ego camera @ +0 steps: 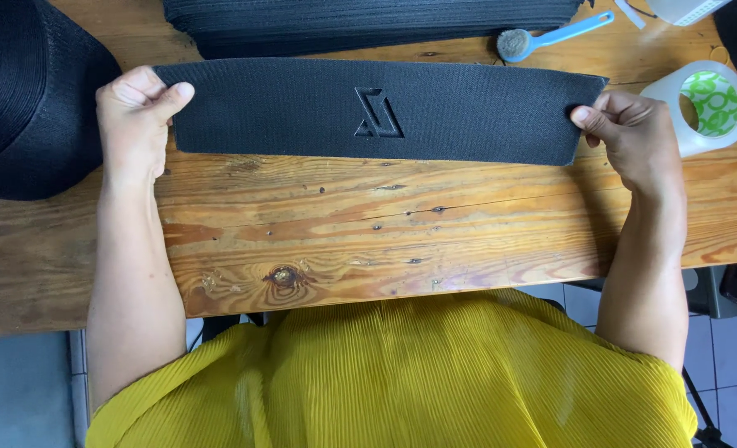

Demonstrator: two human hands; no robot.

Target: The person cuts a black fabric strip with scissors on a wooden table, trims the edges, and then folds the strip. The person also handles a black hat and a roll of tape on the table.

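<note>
Yellow pleated clothing [401, 373] filled six o'clock, against the wooden worktop [343, 241]. Across the worktop's twelve o'clock half lay a black woven band [377, 112] with an embossed emblem. Left hand [136, 112] pinched its nine o'clock end; right hand [629, 133] pinched the three o'clock end, both grips closed. A tape roll [708, 104] sat at two o'clock.

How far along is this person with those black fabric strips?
Done: the embossed black strip already carries its raised emblem. In hand: left hand and right hand pinch its ends, holding it flat over the wooden table. Left: a stack of similar strips lies behind.
</note>
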